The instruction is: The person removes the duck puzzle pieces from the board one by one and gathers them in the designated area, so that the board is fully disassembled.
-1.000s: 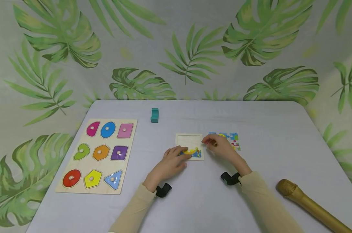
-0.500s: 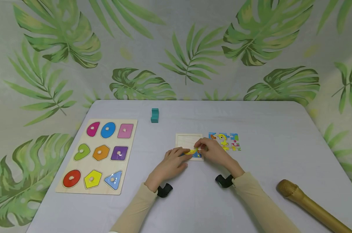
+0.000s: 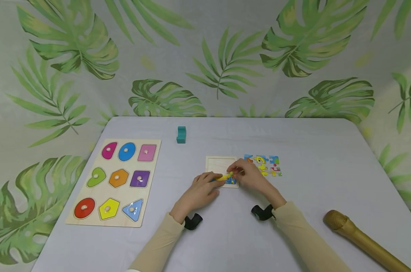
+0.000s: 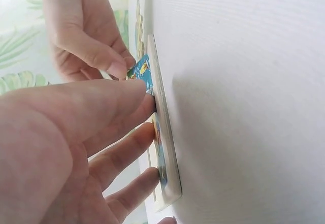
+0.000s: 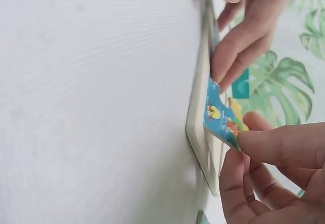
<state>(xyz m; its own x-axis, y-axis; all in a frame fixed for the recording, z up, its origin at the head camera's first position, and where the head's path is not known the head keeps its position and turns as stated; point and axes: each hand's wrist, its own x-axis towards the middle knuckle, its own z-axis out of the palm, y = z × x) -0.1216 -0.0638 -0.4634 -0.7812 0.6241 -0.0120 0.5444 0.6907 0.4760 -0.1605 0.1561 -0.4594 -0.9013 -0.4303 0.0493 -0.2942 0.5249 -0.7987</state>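
Note:
In the head view, my left hand (image 3: 197,192) reaches over the lower left of a small wooden puzzle tray (image 3: 219,163). Its fairly straight fingers rest on the colourful pieces along the tray's near side, as the left wrist view shows too. My right hand (image 3: 253,176) is at the tray's right side, pinching a blue jigsaw piece (image 5: 219,113) with yellow and orange pictures between thumb and fingers. That piece is tilted, its lower edge at the tray and its held corner raised. More loose jigsaw pieces (image 3: 272,160) lie just right of the tray, partly behind my right hand.
A wooden shape board (image 3: 123,196) with knobbed pieces lies at the left. One teal block (image 3: 181,135) stands toward the back edge. At the front right lies a gold microphone (image 3: 358,238). A leaf-patterned cloth (image 3: 222,68) hangs behind the table.
My right hand has moved left from beside the tray to over its right part, bringing the piece to the near row and uncovering more loose pieces. My left hand stays nearly in place.

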